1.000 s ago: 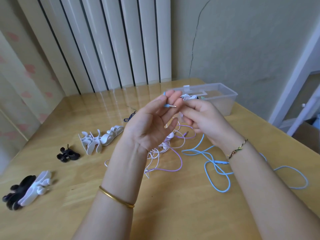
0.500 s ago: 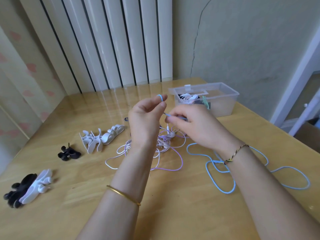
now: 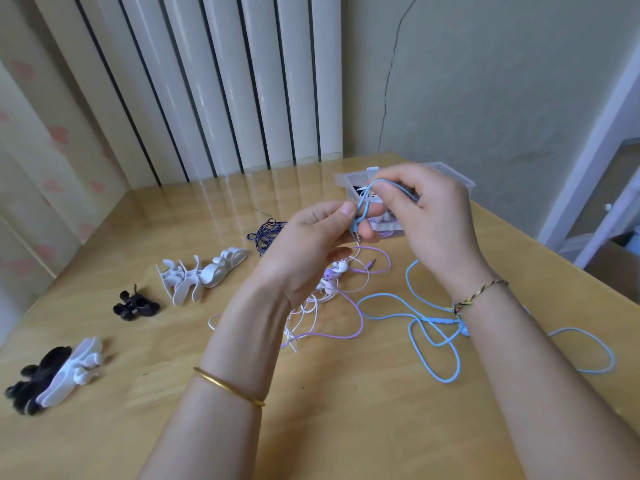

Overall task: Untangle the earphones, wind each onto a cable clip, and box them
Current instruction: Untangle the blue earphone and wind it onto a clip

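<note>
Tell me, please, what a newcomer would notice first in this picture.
Two hands meet at mid-frame: the left hand and the right hand both pinch a loop of the blue cable, which trails down onto the table at right. Beneath them lies a tangle of white and purple earphones, with white clips to the left and a clear box behind the hands.

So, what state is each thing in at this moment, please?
blue earphones, unwound, one end held up, rest loose on table.
left hand, pinches their plug end.
right hand, pinches a loop of them.
pink and white earphones, tangled together.
dark blue earphones, bunched, unwound.
box, open, earphones inside.
white clips, empty.
</note>
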The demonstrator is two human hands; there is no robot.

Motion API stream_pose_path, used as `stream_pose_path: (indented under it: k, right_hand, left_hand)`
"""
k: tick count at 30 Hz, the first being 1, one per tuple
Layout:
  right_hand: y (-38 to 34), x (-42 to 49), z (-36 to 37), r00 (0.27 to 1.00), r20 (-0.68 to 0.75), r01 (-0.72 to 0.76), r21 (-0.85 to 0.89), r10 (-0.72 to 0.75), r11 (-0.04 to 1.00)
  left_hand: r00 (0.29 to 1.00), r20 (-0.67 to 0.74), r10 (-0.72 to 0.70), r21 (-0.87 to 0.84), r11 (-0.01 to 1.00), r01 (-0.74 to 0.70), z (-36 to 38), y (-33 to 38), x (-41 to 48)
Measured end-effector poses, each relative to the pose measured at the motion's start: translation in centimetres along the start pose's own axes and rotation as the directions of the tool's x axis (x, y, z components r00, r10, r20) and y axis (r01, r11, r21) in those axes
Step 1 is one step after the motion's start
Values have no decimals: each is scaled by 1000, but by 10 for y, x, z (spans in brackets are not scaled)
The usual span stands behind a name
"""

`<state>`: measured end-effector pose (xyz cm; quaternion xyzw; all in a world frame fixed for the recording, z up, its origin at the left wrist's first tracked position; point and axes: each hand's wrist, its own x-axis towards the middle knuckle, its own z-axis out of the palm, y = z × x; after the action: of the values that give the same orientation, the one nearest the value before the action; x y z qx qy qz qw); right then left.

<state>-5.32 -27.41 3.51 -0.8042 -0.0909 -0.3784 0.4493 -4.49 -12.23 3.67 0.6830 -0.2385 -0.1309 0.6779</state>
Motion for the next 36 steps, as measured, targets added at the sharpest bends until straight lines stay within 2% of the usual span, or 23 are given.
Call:
stream_pose_path:
  k: [3,5,7,10,13,16,18,20,22,24,27,31,33,36]
  right_hand:
    - [5,1,2,997,46,-74,106,69,992]
    - [7,-1,5,985,141,-119,162,96,980]
    - [6,-3,11,952,269,-206,211,146,956]
    - [4,-7,13,866,457,-308,164,204,937]
    - [1,-11,14,778,598,-290,75,190,954]
    - [-1,-14,18,723,673,-180,-36,157,983]
    - [-4,-13,16,734,663,-149,-56,148,987]
    - [-6,-10,10,777,617,-133,-36,127,990]
    - [-11,-6,4,835,545,-89,-8,79,996]
    - [-14,-3,0,890,453,-84,62,47,995]
    - [-7,2,-2,940,330,-147,161,87,976]
    - [5,1,2,985,158,-87,148,63,985]
    - [6,0,5,992,115,-63,128,48,990]
    - [11,2,8,992,103,-86,128,73,988]
  left_hand:
    - [1000,31,1,-99,995,2,-1,4,-1]
    - [1000,-2,-9,-179,984,9,-2,7,-1]
    - [998,-52,-32,-270,963,17,-3,9,-1]
    - [980,-172,-97,-424,905,15,-5,12,0]
    - [947,-290,-137,-544,838,-45,-7,11,1]
    - [910,-401,-107,-516,847,-128,-5,4,3]
    - [880,-474,-1,-324,930,-173,-4,-3,4]
    - [839,-520,161,-19,980,-200,-4,-10,7]
    - [829,-486,278,230,955,-185,-5,-15,9]
    - [864,-412,291,337,929,-152,-4,-18,10]
    - [934,-304,186,293,951,-94,-4,-18,8]
    - [995,-96,-27,59,998,33,-1,-10,5]
    - [998,-2,-57,38,998,57,0,-7,4]
    - [998,43,-55,-2,998,55,-1,1,1]
